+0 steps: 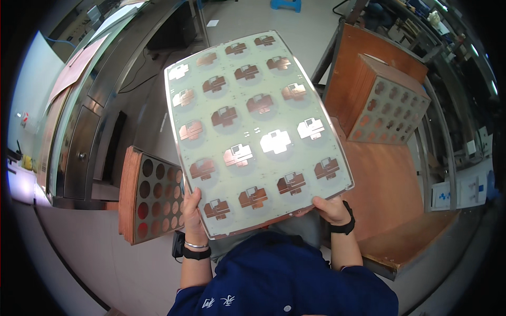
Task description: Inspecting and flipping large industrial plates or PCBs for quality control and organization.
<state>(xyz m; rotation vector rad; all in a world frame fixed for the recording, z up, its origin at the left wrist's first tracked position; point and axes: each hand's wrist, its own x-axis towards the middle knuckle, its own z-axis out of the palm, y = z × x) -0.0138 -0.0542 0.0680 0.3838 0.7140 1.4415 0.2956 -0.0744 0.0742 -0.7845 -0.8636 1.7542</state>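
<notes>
A large pale-green circuit board panel [240, 126] with rows of shiny copper patterns is held up in front of me, tilted. My left hand [193, 210] grips its lower left edge, thumb on the face and the other fingers mostly hidden behind. At the lower right corner my right hand [332, 209] pinches the edge the same way. Light glares off some copper patches near the middle. What lies behind the panel is hidden.
To my left stands a stack of panels [153, 195] with copper discs. On the right, another panel stack [390, 108] leans on a brown wooden rack [387, 179]. A metal workbench with a drawer [79, 147] is at the far left, a blue stool [285, 5] at the back.
</notes>
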